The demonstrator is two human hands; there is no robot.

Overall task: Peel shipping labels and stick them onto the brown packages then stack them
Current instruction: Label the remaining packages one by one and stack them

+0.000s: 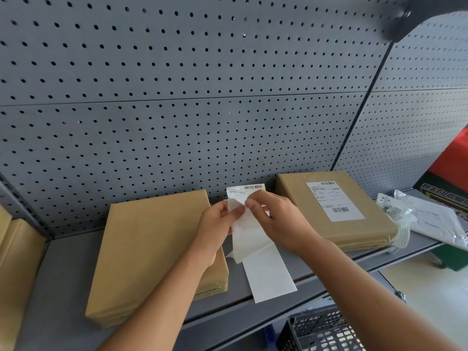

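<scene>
A white shipping label (247, 190) with a barcode is held up over the grey shelf (63, 269), its backing strip (268, 269) hanging down to the shelf edge. My left hand (217, 224) pinches the peeled backing paper. My right hand (276, 219) pinches the label at its upper part. A bare brown package (152, 249) lies flat to the left under my left forearm. A second brown package (329, 209) lies to the right, with a label (334, 201) stuck on its top.
A grey pegboard wall (177, 97) stands behind the shelf. More brown packages (15, 249) sit at the far left. Plastic bags with papers (430, 219) lie at the far right, beside a red and black box (453, 171). A black mesh basket (321, 330) is below the shelf.
</scene>
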